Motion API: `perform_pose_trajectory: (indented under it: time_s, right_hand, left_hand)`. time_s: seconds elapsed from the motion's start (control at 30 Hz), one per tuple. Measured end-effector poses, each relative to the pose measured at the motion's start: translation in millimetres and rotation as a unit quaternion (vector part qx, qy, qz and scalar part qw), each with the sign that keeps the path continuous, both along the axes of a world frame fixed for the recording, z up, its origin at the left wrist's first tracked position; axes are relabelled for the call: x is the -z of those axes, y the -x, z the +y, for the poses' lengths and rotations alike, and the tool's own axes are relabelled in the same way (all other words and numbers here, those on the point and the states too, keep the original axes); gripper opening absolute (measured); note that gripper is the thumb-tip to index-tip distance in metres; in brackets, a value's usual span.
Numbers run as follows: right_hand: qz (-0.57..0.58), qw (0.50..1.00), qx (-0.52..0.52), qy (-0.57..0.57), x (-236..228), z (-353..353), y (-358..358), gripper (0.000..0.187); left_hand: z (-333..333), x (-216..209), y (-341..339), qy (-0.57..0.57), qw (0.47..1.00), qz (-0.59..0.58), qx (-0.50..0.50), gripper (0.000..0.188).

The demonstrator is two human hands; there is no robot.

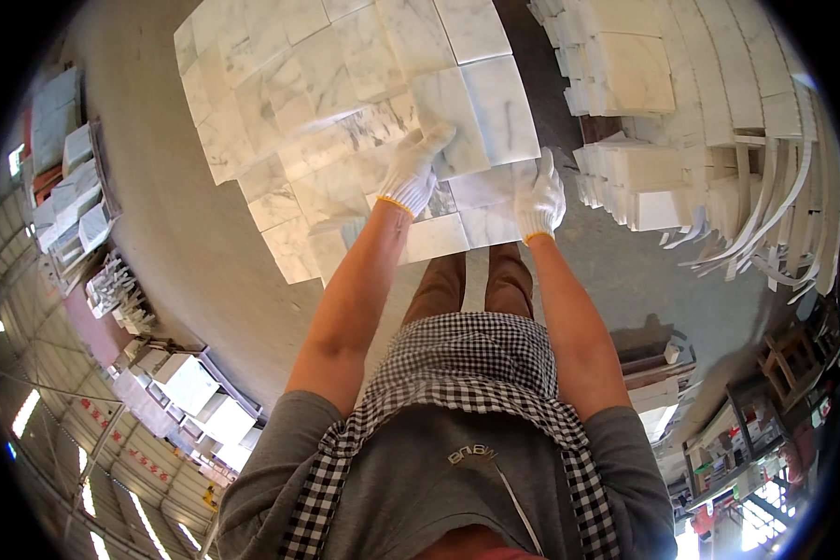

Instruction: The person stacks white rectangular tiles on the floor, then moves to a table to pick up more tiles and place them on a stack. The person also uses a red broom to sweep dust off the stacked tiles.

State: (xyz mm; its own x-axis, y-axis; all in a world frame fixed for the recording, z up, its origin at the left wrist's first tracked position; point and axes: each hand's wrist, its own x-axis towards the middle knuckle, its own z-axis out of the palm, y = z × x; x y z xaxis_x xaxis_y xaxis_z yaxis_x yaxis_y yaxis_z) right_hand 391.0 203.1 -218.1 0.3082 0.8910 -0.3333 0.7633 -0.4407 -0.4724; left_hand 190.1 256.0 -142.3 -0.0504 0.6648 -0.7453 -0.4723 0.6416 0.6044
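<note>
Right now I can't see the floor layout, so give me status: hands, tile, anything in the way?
Gloved left hand flat on a white marble tile. Gloved right hand at the tile's near edge. White slab stacks stand right, apart.

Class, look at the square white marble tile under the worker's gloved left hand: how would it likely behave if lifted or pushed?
The square white marble tile looks rigid, probably heavy for its size, being stone. Its polished face may slip, though the gloved left hand should help. Thin edges seem likely to chip against neighbouring laid tiles.

Stacks of white stone slabs (630,65), curved white mouldings (775,224), grey concrete floor (168,215), crated slabs (191,383)
</note>
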Motion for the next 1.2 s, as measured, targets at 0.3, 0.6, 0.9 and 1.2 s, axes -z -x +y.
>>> perform_pose_trajectory:
  time_s: [0.3,0.6,0.9,1.2]
  right_hand:
    - [-0.016,0.978,-0.019,-0.207,-28.5,-36.4,4.1,0.047]
    - [0.655,0.693,0.275,0.122,-41.9,-39.6,54.1,0.043]
    - [0.702,0.661,0.226,0.138,-62.5,-4.1,69.1,0.038]
    - [0.599,0.768,0.169,0.154,-65.1,-5.8,71.6,0.047]
  left_hand:
    - [27.6,-23.1,22.3,0.002,0.837,0.324,0.44,0.066]
    - [5.1,14.3,26.6,-0.043,0.917,0.295,0.265,0.063]
    - [12.1,5.1,11.5,0.043,0.979,0.141,0.143,0.061]
    - [16.2,-7.5,13.2,0.029,0.91,0.294,0.291,0.052]
